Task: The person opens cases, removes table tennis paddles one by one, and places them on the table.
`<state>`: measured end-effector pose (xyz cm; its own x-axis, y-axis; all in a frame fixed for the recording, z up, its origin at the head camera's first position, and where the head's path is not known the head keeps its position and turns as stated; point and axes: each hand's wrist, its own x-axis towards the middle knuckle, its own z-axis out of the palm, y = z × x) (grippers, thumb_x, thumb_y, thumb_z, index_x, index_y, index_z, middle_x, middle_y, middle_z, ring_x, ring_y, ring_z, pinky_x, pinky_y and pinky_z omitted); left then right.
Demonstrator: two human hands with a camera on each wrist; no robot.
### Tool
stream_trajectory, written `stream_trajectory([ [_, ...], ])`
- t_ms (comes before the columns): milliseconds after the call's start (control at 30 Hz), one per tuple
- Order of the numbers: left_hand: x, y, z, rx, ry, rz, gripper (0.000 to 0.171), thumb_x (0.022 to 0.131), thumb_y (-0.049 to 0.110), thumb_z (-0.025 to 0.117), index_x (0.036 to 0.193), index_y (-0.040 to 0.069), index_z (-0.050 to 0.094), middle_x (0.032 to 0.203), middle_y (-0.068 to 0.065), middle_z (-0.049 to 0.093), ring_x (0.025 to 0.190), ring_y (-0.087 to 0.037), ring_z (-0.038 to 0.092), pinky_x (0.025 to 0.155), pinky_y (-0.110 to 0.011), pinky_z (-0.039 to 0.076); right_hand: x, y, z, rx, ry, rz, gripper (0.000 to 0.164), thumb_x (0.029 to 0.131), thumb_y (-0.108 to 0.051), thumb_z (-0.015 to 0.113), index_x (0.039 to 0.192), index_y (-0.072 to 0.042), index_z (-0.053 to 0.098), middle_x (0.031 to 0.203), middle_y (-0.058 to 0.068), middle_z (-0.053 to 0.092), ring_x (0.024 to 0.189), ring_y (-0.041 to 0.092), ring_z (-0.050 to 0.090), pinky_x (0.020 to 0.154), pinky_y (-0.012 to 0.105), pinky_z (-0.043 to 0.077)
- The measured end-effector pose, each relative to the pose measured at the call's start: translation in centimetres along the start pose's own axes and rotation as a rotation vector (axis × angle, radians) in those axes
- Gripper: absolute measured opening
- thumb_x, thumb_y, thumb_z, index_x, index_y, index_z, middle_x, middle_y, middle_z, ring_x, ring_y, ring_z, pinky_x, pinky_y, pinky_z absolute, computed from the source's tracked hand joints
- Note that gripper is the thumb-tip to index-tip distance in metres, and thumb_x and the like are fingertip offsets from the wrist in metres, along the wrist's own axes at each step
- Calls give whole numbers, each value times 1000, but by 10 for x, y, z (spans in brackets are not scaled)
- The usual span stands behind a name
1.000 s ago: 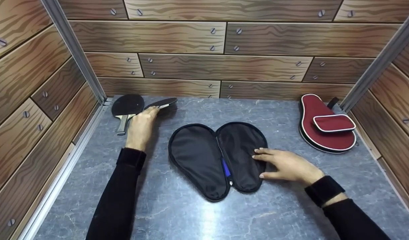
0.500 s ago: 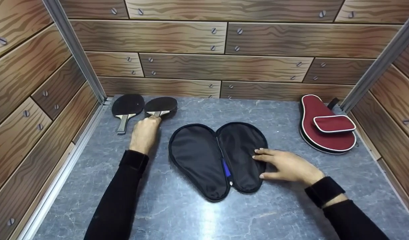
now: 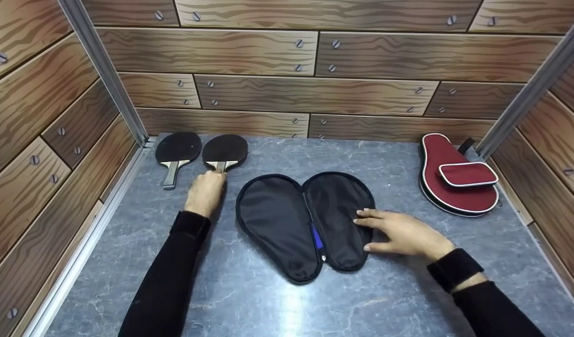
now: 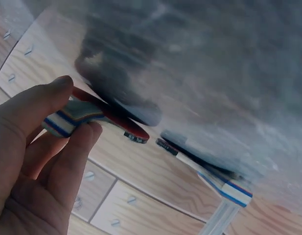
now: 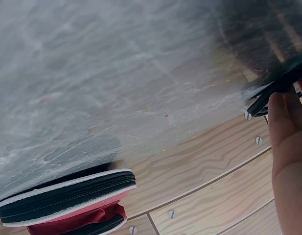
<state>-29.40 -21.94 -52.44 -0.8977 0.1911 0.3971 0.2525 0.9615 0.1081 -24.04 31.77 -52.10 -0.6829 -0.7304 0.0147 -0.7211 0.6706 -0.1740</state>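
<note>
Well — one paddle [image 3: 225, 149] in left hand [image 3: 206, 193].

A grey marbled tabletop [image 3: 249, 309] bears the leftmost paddle [image 3: 178, 147], an opened black case [image 3: 277, 220] and a red case [image 3: 460, 175].

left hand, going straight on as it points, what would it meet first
Probably the wood-patterned back wall: the left hand grips a black-faced bat that points that way and would arrive first, though the gap between bat and wall is hard to judge.
</note>
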Motion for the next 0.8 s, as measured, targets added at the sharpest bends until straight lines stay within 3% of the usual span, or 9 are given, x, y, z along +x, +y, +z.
stream_trajectory([
  [100,2,-9,10,-6,13,1,23,114,2,64,100,-11,77,96,-34,82,82,-61,82,65,-70,67,0,0,0,3,-5,0,72,108,-63,80,163,-19,71,174,13,66,154,42,70,121,64,62],
  [233,8,-35,46,23,56,35,18,109,-1,64,95,-7,75,91,-31,81,83,-64,81,60,-74,63,0,0,0,9,-3,1,72,107,-63,80,163,-19,71,173,13,66,154,42,70,121,63,62],
  [300,10,-44,56,34,62,42,18,108,0,65,93,-5,75,91,-31,81,84,-65,80,60,-75,62,0,0,0,12,-1,4,71,107,-62,80,163,-19,72,173,13,66,154,41,70,122,62,62],
  [367,9,-43,48,14,29,31,18,108,1,66,94,-5,76,92,-32,81,85,-64,81,62,-75,64,0,-1,-1,13,0,5,71,107,-62,81,163,-19,72,173,13,66,154,41,70,122,62,62],
  [533,6,-22,1,-60,-103,-15,18,109,-1,66,102,-6,81,100,-36,82,90,-63,82,74,-74,68,1,0,-2,14,-5,10,71,107,-63,80,163,-20,71,173,12,66,155,41,70,123,62,62],
  [667,6,-19,-14,-56,-178,-53,16,107,-3,68,106,-5,84,106,-37,83,97,-63,83,80,-73,70,1,0,-1,13,-9,6,71,107,-62,80,164,-20,71,174,13,66,155,41,70,122,63,62],
  [800,7,-23,-14,-65,-225,-80,8,103,-4,74,100,-3,81,109,-36,83,101,-63,83,82,-74,70,1,0,-1,14,-13,5,71,108,-62,80,164,-19,71,174,13,66,155,42,69,123,63,61],
])
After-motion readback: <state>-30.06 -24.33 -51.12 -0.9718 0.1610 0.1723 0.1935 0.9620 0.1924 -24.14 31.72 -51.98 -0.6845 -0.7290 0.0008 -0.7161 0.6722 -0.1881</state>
